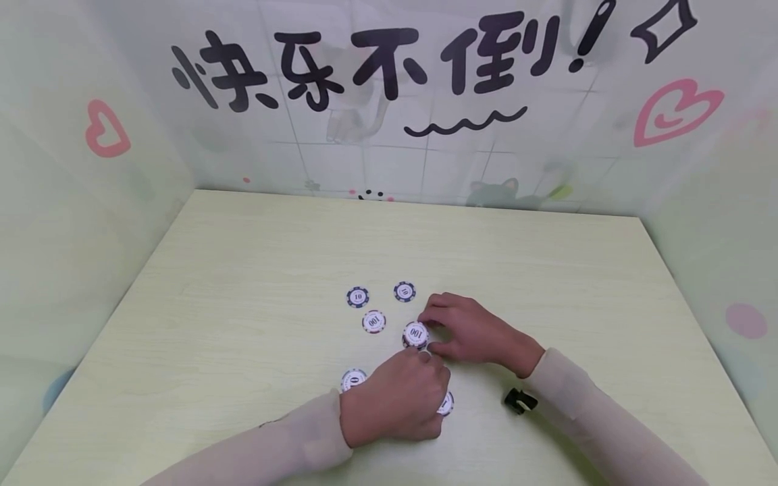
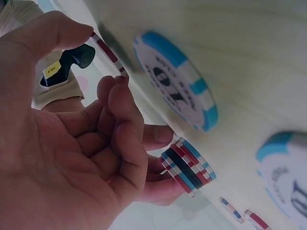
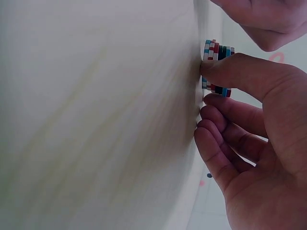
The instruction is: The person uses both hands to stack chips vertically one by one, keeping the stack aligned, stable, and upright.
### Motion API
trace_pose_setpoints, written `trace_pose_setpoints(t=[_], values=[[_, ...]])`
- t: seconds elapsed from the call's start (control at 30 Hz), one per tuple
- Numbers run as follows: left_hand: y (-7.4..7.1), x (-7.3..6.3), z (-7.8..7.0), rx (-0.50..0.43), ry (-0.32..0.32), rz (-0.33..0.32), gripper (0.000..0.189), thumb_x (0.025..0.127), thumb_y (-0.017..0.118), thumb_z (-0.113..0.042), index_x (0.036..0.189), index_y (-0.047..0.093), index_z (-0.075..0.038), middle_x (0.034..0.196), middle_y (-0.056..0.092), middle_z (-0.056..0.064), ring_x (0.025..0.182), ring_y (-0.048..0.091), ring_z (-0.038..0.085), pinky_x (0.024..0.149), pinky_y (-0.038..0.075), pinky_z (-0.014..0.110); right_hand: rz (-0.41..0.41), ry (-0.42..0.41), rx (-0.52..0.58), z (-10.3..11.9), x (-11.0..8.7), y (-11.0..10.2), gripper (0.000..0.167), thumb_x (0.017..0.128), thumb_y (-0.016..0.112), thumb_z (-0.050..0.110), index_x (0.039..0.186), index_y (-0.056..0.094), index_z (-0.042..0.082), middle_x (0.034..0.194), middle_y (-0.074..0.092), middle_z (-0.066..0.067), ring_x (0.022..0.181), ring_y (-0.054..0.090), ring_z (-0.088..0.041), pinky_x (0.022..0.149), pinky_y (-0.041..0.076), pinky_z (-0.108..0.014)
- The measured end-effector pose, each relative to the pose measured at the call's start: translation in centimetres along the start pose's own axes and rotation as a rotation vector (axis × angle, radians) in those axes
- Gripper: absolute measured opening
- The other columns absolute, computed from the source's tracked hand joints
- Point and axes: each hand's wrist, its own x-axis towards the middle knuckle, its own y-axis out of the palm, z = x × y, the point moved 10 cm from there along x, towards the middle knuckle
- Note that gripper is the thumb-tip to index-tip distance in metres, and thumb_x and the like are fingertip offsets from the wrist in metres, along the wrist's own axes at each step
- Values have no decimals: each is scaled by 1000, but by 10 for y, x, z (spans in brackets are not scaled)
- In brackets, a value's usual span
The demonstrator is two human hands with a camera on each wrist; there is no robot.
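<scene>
A short stack of poker chips (image 1: 416, 334), topped by a white one marked 100, stands on the table between the thumb and forefinger of my right hand (image 1: 471, 331), which grips its sides. In the left wrist view the stack (image 2: 188, 166) shows red, blue and black edges. My left hand (image 1: 395, 397) is just in front of it and pinches a red-and-white-edged poker chip (image 2: 109, 54) by its rim between thumb and fingertips. A blue-edged chip (image 2: 175, 80) marked 10 lies beside the left fingers. Another blue-edged chip (image 1: 354, 379) lies partly behind the left hand in the head view.
Beyond the hands lie two dark-edged chips marked 10 (image 1: 358, 297) and a chip marked 100 (image 1: 373, 322). A black wrist device (image 1: 520, 401) sits by the right cuff. Printed cloth walls (image 1: 365, 155) enclose the pale wooden table (image 1: 243, 256) at the back and sides.
</scene>
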Motion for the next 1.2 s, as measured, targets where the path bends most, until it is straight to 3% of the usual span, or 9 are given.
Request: trace_pose_setpoints(t=[0.47, 0.73, 1.2], values=[[1, -9, 12, 7, -32, 6, 35, 90, 78, -45, 90, 68, -12, 84, 63, -2, 76, 59, 13, 74, 52, 29, -5, -2, 15, 0, 0, 0, 31, 89, 86, 9, 119, 80, 6, 111, 68, 2, 101, 63, -15, 90, 56, -33], [-2, -14, 22, 58, -66, -49, 37, 87, 78, -46, 89, 68, -10, 80, 61, 0, 66, 53, 15, 59, 44, 28, -9, 3, 30, -2, -1, 0, 32, 89, 87, 10, 120, 80, 5, 110, 68, 2, 98, 61, -14, 89, 56, -33], [-18, -16, 50, -15, -131, -118, 38, 88, 81, -43, 97, 71, -7, 81, 61, 1, 64, 53, 16, 59, 44, 28, -12, -5, 28, -2, -1, 1, 31, 90, 87, 12, 119, 79, 6, 110, 68, 3, 100, 63, -14, 90, 56, -33]])
